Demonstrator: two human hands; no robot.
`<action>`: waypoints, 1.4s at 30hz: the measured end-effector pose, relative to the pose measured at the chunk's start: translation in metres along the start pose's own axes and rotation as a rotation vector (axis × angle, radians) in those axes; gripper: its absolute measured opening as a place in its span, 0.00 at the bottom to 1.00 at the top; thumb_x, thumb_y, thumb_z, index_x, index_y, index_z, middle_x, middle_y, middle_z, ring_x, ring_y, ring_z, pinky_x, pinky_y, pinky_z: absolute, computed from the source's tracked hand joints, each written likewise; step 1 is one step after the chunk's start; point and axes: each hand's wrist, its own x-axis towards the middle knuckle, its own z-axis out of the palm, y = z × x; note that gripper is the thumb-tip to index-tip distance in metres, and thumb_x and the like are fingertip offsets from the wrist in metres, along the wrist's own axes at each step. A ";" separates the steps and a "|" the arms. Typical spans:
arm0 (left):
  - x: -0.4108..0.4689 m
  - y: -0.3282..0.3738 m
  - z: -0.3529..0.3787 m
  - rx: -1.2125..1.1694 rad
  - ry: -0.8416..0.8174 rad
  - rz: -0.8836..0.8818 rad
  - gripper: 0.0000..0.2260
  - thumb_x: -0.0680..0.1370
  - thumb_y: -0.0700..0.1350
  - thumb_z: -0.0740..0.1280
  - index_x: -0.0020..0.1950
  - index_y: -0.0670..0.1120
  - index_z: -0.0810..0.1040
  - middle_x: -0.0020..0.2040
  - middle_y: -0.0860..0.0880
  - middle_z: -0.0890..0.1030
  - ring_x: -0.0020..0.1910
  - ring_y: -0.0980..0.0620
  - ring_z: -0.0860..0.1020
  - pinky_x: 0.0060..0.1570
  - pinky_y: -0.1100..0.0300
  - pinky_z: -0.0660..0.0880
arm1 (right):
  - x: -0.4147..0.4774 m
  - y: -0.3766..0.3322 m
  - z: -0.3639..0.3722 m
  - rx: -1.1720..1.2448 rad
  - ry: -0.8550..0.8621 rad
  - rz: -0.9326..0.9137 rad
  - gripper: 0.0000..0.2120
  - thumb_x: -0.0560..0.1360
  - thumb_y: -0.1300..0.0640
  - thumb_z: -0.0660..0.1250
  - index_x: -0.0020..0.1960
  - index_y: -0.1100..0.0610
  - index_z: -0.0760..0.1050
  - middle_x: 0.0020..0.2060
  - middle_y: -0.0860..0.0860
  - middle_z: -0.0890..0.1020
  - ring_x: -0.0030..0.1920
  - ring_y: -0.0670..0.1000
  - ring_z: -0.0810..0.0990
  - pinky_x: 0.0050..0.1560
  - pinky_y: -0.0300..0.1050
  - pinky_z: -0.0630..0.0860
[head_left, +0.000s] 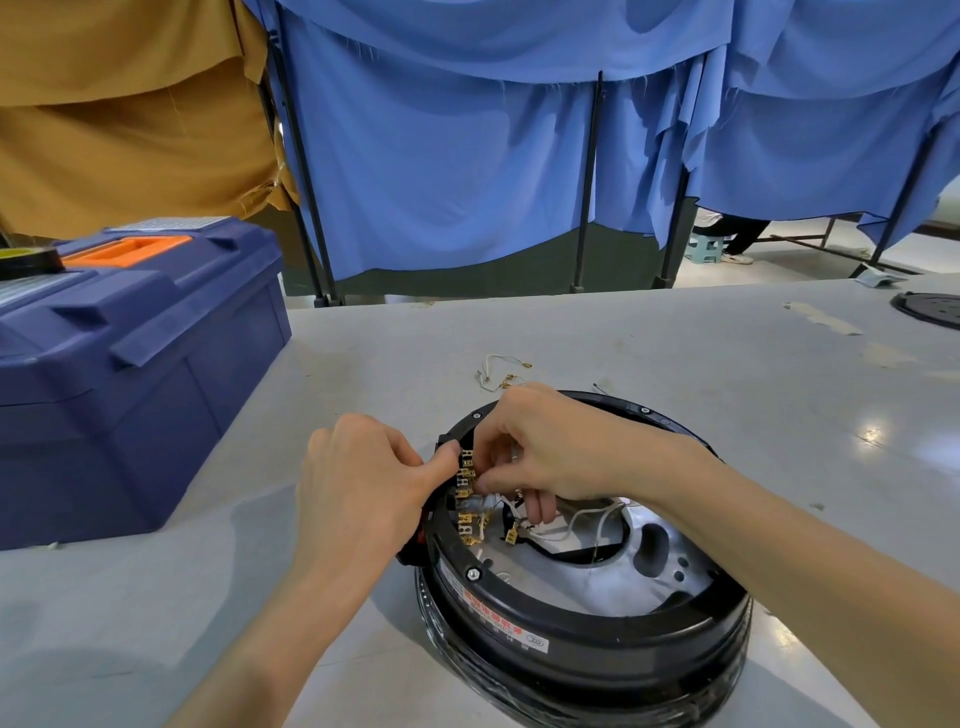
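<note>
As the right hand (550, 447) pinches a brass spade terminal (467, 475), left hand (358, 483) gripping the round black base (571, 660), tugging could bend it.

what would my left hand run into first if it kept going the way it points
The black rim of the upturned cooker base, which the thumb of the left hand seems to touch; just past it sits the row of brass terminals, though depth is unclear.

A grey table (675, 364) is marked with strips of old tape. A blue toolbox (130, 395) is set on its left, and a round black appliance (587, 660) is laid near the front. Loose wires (501, 370) are scattered just behind it, and a dark disc (930, 309) is placed far right.
</note>
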 end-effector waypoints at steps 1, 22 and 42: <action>0.000 0.000 0.000 0.001 -0.002 0.001 0.21 0.68 0.53 0.76 0.19 0.46 0.75 0.18 0.50 0.74 0.25 0.52 0.74 0.30 0.57 0.73 | 0.001 -0.001 0.000 -0.004 -0.003 0.004 0.05 0.77 0.62 0.69 0.43 0.63 0.78 0.21 0.49 0.78 0.24 0.51 0.81 0.31 0.39 0.78; -0.007 0.005 0.004 0.060 0.049 -0.005 0.21 0.69 0.53 0.74 0.24 0.39 0.77 0.24 0.41 0.76 0.29 0.40 0.76 0.30 0.49 0.76 | 0.006 -0.009 0.000 0.187 0.007 0.210 0.02 0.73 0.68 0.71 0.42 0.66 0.78 0.30 0.63 0.83 0.29 0.55 0.83 0.34 0.39 0.80; -0.006 0.002 0.005 0.075 0.057 0.009 0.22 0.69 0.55 0.74 0.23 0.40 0.76 0.23 0.42 0.76 0.29 0.42 0.76 0.29 0.52 0.75 | -0.011 -0.014 0.024 0.755 0.271 0.563 0.08 0.77 0.66 0.67 0.41 0.70 0.75 0.25 0.60 0.76 0.20 0.53 0.77 0.20 0.39 0.72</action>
